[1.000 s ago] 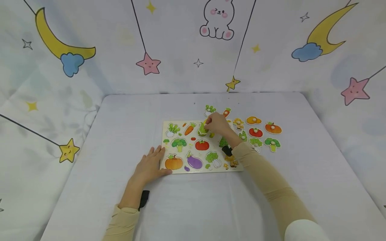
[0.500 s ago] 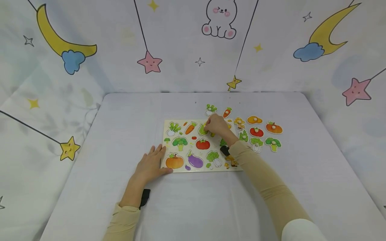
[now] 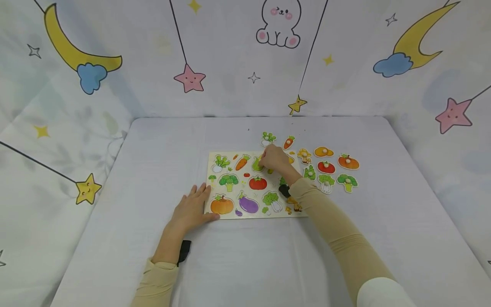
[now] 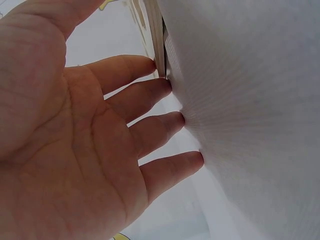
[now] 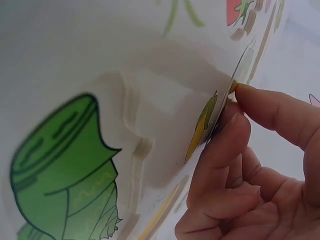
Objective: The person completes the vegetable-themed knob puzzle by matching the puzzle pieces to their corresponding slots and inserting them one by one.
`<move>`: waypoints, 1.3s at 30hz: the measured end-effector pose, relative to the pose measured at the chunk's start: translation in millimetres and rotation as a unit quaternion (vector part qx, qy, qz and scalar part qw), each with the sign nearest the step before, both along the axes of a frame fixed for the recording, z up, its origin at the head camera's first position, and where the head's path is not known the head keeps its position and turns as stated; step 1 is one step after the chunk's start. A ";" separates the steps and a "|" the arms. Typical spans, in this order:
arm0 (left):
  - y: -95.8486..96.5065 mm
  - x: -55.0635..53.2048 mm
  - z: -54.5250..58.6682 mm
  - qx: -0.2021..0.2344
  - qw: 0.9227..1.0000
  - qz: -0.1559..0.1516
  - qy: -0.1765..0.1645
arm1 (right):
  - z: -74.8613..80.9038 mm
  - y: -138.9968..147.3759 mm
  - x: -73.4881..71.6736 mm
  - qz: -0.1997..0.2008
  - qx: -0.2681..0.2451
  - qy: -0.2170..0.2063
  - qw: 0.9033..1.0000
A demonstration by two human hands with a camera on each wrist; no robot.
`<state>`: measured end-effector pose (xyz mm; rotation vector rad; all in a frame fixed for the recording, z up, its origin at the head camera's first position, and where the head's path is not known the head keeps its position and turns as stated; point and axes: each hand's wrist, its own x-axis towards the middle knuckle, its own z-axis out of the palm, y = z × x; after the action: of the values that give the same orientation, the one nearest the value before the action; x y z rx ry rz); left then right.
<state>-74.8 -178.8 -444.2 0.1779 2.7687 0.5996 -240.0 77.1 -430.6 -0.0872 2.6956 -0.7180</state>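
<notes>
A cream puzzle board [image 3: 273,181] with pictures of vegetables lies on the white table. My left hand [image 3: 192,209] rests at its left edge, fingers spread and thumb at the near left corner. In the left wrist view, the fingertips [image 4: 192,159] press on the cloth and the board's side. Over the board's far middle, my right hand [image 3: 277,160] pinches a thin green and yellow puzzle piece [image 5: 228,92] between thumb and index finger. The right wrist view shows that piece nearly edge-on, tilted at its recess; its full picture is hidden.
Loose knobbed pieces lie beyond and right of the board: a radish [image 3: 268,137], a carrot [image 3: 289,142], a mushroom [image 3: 304,155], a tomato [image 3: 323,169], a pumpkin [image 3: 345,165], a broccoli [image 3: 347,183] and several others. A patterned cloth wall [image 3: 230,102] stands behind.
My right hand stays over the same recess, its fingers shifting only slightly with the piece. The left hand keeps its place. The head view has shifted a little.
</notes>
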 end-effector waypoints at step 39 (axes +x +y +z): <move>6.0 -0.5 -0.8 -0.008 1.000 -0.007 -0.007 | 6.8 239.0 60.8 -0.061 -0.001 -0.006 0.998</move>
<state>-75.2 -172.8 -445.0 0.1894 2.7564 0.5728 -179.3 316.1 -423.8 0.0830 2.7070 -0.7547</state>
